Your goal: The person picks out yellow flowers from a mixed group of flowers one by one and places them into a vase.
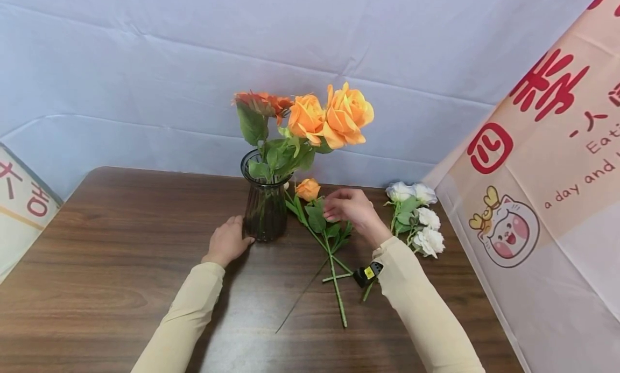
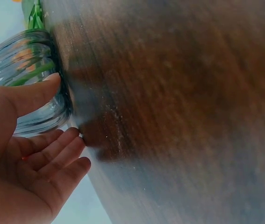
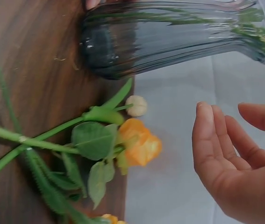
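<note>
My left hand (image 1: 227, 243) rests at the lower left side of a dark, ribbed glass vase (image 1: 263, 214). In the left wrist view the thumb (image 2: 39, 93) lies along the glass and the fingers extend loosely beside the base. Two large orange roses (image 1: 346, 117) and a red-orange flower (image 1: 266, 103) stand in the vase on green leafy stems. To the vase's right, my right hand (image 1: 353, 209) is raised above the lying flowers, fingers relaxed and slightly bent, nothing held. Below it lies a smaller orange rose (image 3: 139, 142) with green leaves (image 3: 92, 140).
Several green stems (image 1: 334, 281) cross on the brown wooden table (image 1: 121, 265). White and pale blue flowers (image 1: 426, 225) lie at the right. A small cream bud (image 3: 136, 106) is beside the vase. A pale cloth (image 1: 194, 66) hangs behind, and a printed banner (image 1: 547, 163) borders the right.
</note>
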A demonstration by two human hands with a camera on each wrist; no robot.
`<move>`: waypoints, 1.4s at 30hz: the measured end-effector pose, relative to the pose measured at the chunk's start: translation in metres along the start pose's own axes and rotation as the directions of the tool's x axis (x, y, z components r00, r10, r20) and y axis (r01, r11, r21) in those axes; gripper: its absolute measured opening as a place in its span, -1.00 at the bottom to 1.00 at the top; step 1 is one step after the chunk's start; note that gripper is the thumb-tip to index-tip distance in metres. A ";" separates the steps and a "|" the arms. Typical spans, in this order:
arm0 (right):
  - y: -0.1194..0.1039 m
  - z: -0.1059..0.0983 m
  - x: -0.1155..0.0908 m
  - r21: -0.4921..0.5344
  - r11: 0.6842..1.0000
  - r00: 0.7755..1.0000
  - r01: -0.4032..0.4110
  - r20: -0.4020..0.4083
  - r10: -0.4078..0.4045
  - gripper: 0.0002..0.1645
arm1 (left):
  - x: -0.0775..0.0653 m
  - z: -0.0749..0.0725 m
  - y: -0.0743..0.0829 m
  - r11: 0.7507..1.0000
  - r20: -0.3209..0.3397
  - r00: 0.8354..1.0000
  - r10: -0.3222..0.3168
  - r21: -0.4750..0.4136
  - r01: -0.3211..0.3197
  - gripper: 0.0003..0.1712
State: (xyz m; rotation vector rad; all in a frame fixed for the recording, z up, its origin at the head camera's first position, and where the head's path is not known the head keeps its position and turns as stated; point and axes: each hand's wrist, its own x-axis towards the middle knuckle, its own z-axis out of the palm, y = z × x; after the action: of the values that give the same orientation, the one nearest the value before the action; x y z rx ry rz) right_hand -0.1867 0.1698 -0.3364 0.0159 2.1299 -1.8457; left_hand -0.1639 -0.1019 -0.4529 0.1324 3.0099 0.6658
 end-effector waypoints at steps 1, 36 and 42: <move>0.002 -0.001 0.000 -0.006 1.000 1.000 -0.009 0.001 0.009 -0.77 | 0.000 0.000 0.000 1.000 0.001 1.000 -0.001 -0.002 0.001 -0.28; 0.074 -0.008 0.008 -0.222 0.957 0.982 -0.189 -0.068 0.178 -0.79 | 0.000 0.001 0.000 1.000 0.011 1.000 -0.003 0.003 0.003 -0.27; 0.078 -0.004 0.011 -0.261 0.946 0.981 -0.190 -0.085 0.173 -0.77 | 0.000 0.001 0.000 1.000 0.006 1.000 -0.002 0.001 0.002 -0.27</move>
State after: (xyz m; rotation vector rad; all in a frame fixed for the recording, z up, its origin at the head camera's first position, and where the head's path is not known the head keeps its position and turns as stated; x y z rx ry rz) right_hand -0.1812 0.1842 -0.4139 0.2022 2.3173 -1.4608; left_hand -0.1639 -0.1015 -0.4534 0.1317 3.0043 0.6631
